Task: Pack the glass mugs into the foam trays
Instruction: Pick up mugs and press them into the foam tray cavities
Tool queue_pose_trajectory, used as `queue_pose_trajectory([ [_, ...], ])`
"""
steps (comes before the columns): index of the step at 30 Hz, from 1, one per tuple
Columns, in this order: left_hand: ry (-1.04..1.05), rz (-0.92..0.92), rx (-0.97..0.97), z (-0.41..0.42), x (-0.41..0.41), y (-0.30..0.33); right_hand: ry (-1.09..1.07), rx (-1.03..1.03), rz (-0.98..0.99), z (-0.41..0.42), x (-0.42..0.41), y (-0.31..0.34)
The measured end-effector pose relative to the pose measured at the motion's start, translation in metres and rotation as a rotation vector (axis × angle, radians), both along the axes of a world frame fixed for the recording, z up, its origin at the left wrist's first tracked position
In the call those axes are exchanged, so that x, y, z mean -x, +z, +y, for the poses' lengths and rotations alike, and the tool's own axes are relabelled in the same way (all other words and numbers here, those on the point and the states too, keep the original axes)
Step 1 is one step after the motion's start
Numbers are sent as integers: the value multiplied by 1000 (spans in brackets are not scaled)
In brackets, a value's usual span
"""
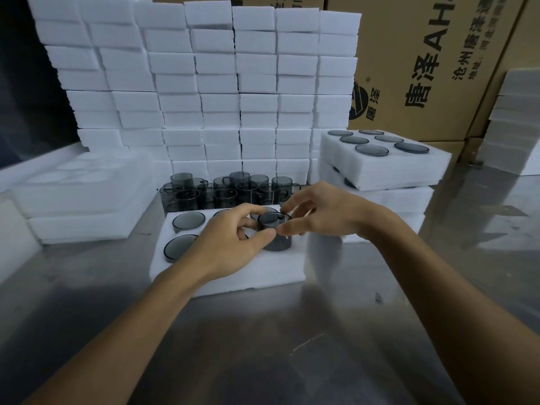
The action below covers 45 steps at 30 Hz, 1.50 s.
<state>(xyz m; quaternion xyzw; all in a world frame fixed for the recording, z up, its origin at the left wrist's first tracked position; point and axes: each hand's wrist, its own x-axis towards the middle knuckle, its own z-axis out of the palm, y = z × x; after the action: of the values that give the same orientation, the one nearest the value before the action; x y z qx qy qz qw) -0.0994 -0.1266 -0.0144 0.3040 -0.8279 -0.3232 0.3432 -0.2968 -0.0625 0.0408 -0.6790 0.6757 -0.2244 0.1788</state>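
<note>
Our left hand (233,241) and right hand (318,213) reach forward, each grip pinching a smoky grey glass mug (276,233), upright, half-sunk in the white foam tray (233,283).

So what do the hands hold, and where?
Both hands, left hand and right hand, pinch one dark glass mug at its upper rim.

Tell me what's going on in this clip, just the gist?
A person is packing smoky glass mugs into a white foam tray on a steel table. Both hands, the left hand and the right hand, hold one mug partly down in a tray slot. Other slots already hold mugs. More loose mugs wait behind, and a filled tray sits on the stack to the right.
</note>
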Motion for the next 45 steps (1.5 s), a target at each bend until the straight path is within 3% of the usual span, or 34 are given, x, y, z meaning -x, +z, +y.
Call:
queue_pose_trajectory([
  [7, 42, -37, 18, 3, 0, 0, 2, -15, 18, 1, 1, 0],
  [20, 185, -311, 173, 6, 3, -3, -7, -52, 90, -4, -6, -13],
  [27, 148, -287, 187, 5, 2, -3, 1, -69, 76, -5, -5, -15],
  [30, 160, -189, 187, 0, -3, 1, 5, -28, 31, -6, -2, -15],
  [34, 348, -1, 149, -15, -21, 13, -92, 218, -211, -18, 1, -24],
  [38, 549, 12, 164, -42, -36, 23, -71, 250, -243, -49, 0, -25],
  [45, 931, -385, 424, -113, -88, 47, -100, 215, -193, -96, 2, -15],
])
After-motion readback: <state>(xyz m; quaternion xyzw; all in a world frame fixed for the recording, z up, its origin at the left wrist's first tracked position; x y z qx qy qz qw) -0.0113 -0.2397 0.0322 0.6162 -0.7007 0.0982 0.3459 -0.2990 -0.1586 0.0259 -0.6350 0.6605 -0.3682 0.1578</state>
